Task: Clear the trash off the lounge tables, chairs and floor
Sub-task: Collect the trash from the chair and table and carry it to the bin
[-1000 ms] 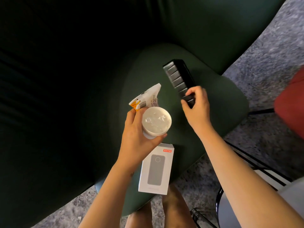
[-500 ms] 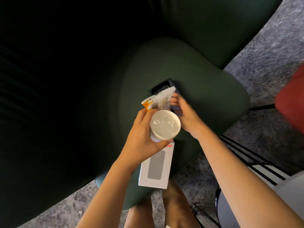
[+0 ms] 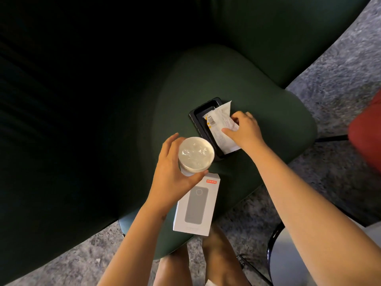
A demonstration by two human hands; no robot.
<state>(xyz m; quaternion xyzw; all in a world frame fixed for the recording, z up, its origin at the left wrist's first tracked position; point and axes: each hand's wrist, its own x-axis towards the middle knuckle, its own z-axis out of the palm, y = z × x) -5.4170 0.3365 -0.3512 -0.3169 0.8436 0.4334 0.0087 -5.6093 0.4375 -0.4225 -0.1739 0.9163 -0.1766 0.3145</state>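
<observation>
Wrapper [image 3: 221, 129]: lies lengthwise in the black tray [image 3: 199, 114], mid chair seat [image 3: 257, 96].
Right hand [image 3: 245, 129]: thumb and curled fingers pinch the wrapper's right side.
Left hand [image 3: 171, 178]: wrapped round a film-sealed cup [image 3: 195, 155].
White box [image 3: 195, 207]: at the seat's front edge, long axis toward the person, just under the occupied left hand.

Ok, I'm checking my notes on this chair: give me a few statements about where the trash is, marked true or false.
1. The left hand grips the cup. True.
2. The wrapper lies on the floor. False: it rests on the black tray, pinched by the right hand.
3. The white box lies on the green seat. True.
4. The cup is open on top. False: a film seals it.
</observation>
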